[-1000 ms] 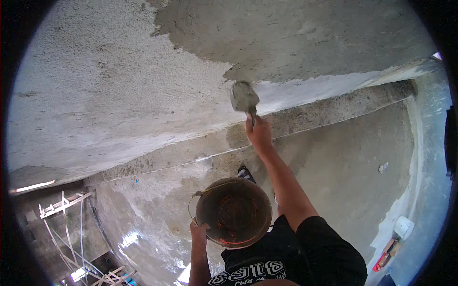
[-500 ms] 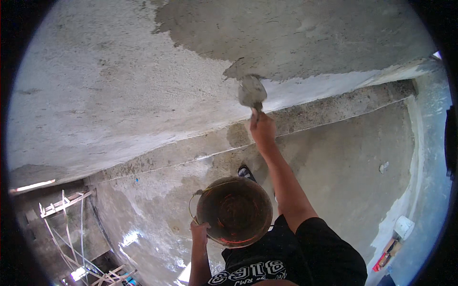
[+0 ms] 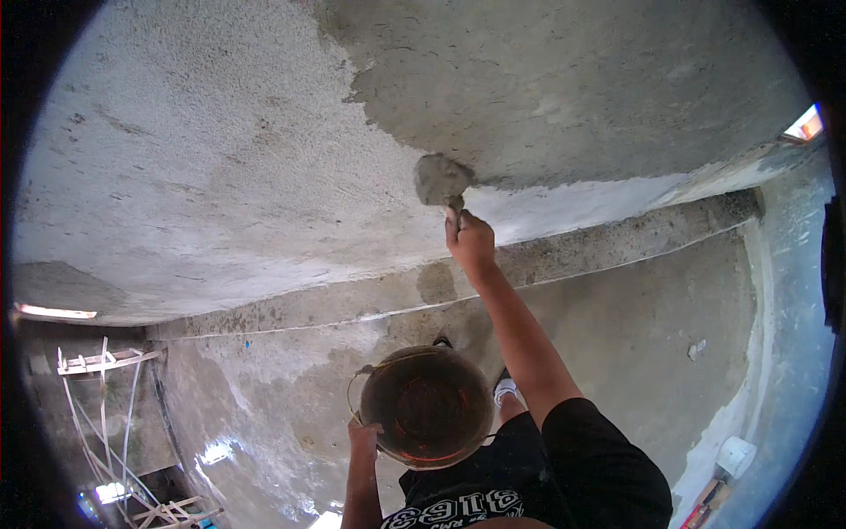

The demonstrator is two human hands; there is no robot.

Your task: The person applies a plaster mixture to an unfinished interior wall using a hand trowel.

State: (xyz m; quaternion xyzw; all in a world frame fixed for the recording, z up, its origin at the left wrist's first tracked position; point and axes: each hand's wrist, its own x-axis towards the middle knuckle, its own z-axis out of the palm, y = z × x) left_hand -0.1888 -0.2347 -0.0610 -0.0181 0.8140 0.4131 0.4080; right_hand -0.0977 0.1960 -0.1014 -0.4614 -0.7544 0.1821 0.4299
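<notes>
My right hand (image 3: 472, 244) is closed round the handle of a trowel (image 3: 441, 180), its blade coated in grey mortar and lying close against the wall. Dark wet plaster (image 3: 564, 97) covers the wall's upper right, ending in a ragged edge beside the blade. Paler, rough wall (image 3: 229, 167) spreads to the left. Low in front of my body, my left hand (image 3: 364, 435) grips the rim of a round dark bucket (image 3: 426, 406). Its inside looks stained, with orange-red streaks and little in it. A thin wire handle (image 3: 354, 388) hangs at the bucket's left side.
A low ledge (image 3: 582, 256) runs along the wall's foot above the concrete floor (image 3: 617, 317). Wooden scaffolding (image 3: 106, 361) stands at the far left. A white container (image 3: 736, 457) and red-handled tools (image 3: 696, 516) lie at the lower right. My foot (image 3: 505, 388) is beneath me.
The trowel and my right hand have shifted slightly left and down across the picture. The view has tilted, so the wall fills more of it. My left hand keeps the bucket.
</notes>
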